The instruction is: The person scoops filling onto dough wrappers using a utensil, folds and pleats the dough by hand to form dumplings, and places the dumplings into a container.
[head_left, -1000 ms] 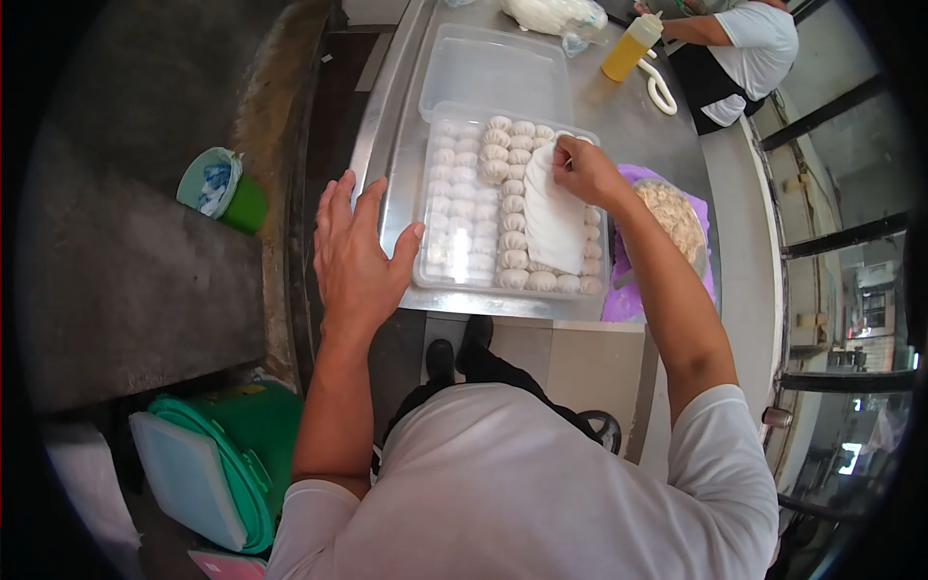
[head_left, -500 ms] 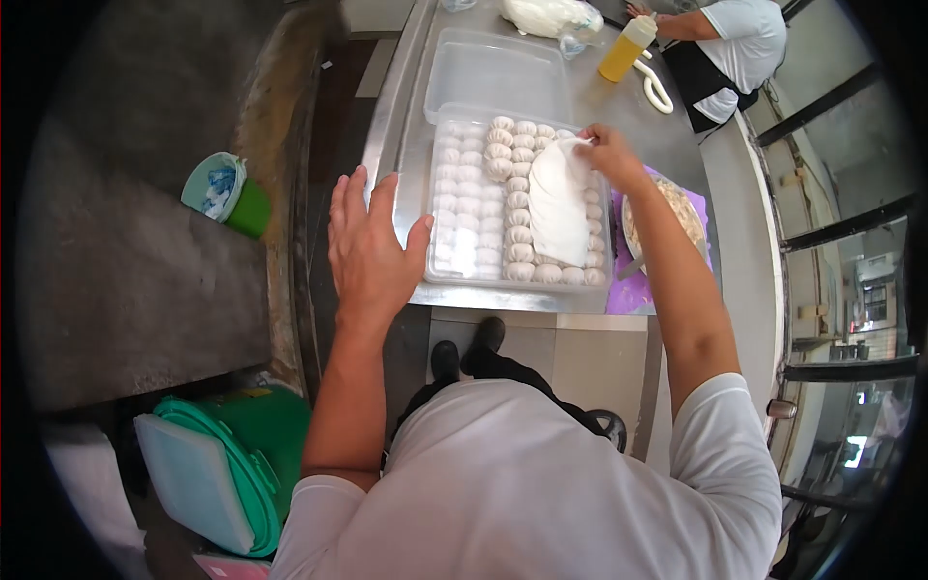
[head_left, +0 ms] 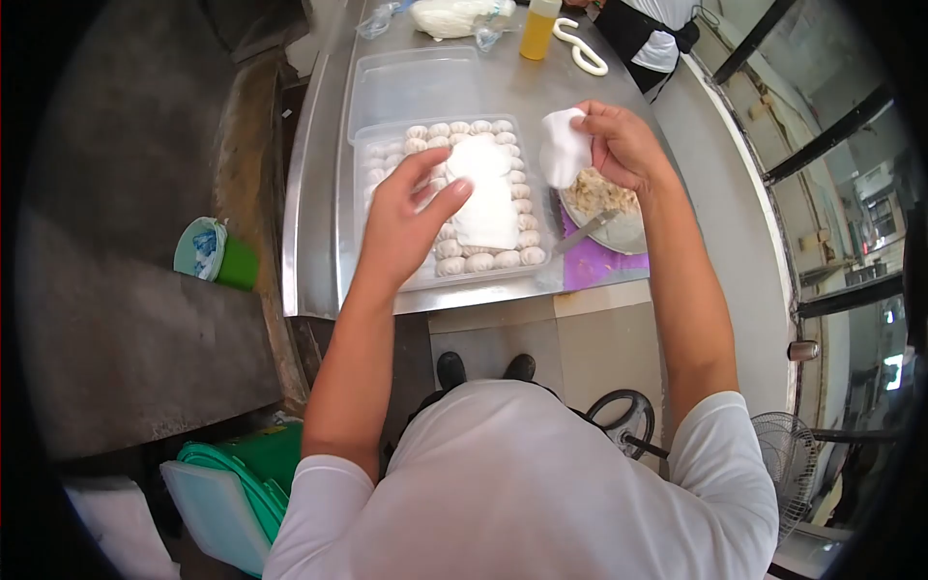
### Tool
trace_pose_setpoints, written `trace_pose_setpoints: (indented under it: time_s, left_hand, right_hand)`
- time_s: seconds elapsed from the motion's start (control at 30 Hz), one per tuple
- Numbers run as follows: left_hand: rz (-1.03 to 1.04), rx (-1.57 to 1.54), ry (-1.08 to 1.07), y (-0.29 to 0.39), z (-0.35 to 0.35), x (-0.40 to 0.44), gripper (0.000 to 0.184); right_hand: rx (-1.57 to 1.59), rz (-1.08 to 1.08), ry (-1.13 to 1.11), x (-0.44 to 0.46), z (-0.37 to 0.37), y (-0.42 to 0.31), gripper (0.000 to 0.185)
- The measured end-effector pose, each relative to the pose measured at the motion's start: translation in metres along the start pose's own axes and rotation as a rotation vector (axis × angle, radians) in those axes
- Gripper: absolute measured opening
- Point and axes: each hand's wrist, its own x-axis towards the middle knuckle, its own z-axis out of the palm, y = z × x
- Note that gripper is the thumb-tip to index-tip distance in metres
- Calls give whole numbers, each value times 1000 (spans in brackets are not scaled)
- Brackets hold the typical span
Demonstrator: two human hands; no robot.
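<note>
My right hand (head_left: 623,145) pinches a thin white dumpling wrapper (head_left: 563,148) between thumb and fingers, above the near side of a bowl of pale filling (head_left: 590,196). A flat spreading tool (head_left: 587,232) rests across the bowl's rim. My left hand (head_left: 408,220) is empty, its thumb and fingers apart, over a clear plastic tray. Rows of pleated dumplings (head_left: 478,262) fill that tray (head_left: 483,274). On top of them lies a strip of overlapping white wrappers (head_left: 486,211), just right of my left fingertips.
A clear plastic lid (head_left: 411,82) lies behind the tray. Farther back are a bagged white dough mass (head_left: 459,16), a bottle of yellow liquid (head_left: 537,34) and a white S-shaped hook (head_left: 580,48). Purple cloth (head_left: 592,263) sits under the bowl. Another person (head_left: 643,39) stands beyond.
My right hand has lifted a wrapper off the strip and carried it right, toward the bowl. My left hand has moved from the tray's left edge to over the dumplings. The view has shifted right.
</note>
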Motion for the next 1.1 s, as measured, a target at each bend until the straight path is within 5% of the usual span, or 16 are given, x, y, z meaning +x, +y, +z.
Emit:
trace_pose_setpoints:
  time_s: [0.07, 0.17, 0.23, 0.37, 0.47, 0.57, 0.63, 0.7, 0.8, 0.87, 1.0, 1.1]
  left_hand:
    - [-209, -634, -131, 2, 46, 23, 40]
    - [-475, -894, -441, 4, 101, 37, 32]
    - [-482, -885, -450, 11, 128, 31, 24]
    - [-441, -532, -407, 23, 169, 23, 19]
    - [115, 112, -434, 40, 217, -4, 32]
    - [225, 333, -726, 74, 238, -24, 36]
    - [81, 270, -703, 74, 240, -14, 34]
    - [183, 712, -515, 52, 243, -1, 34]
    - [141, 1091, -527, 19, 250, -12, 35]
    - [79, 1017, -565, 10, 258, -13, 38]
    - [-1, 931, -680, 42, 257, 6, 50]
    - [143, 834, -697, 59, 272, 37, 51]
  right_hand:
    - [113, 121, -162, -24, -1, -3, 10]
    - [188, 174, -274, -53, -21, 6, 12]
    - [190, 153, -232, -73, -47, 20, 14]
    - [221, 179, -39, -126, -92, 53, 27]
    - [665, 290, -8, -153, -98, 86, 44]
    - [793, 241, 173, -172, -102, 100, 44]
    - [837, 229, 154, -192, -116, 100, 43]
    - [797, 241, 247, -204, -133, 106, 44]
    - [969, 200, 188, -216, -160, 112, 46]
    - [1074, 164, 140, -222, -175, 115, 46]
    - [702, 139, 291, -232, -195, 120, 46]
    - [572, 104, 368, -237, -202, 124, 47]
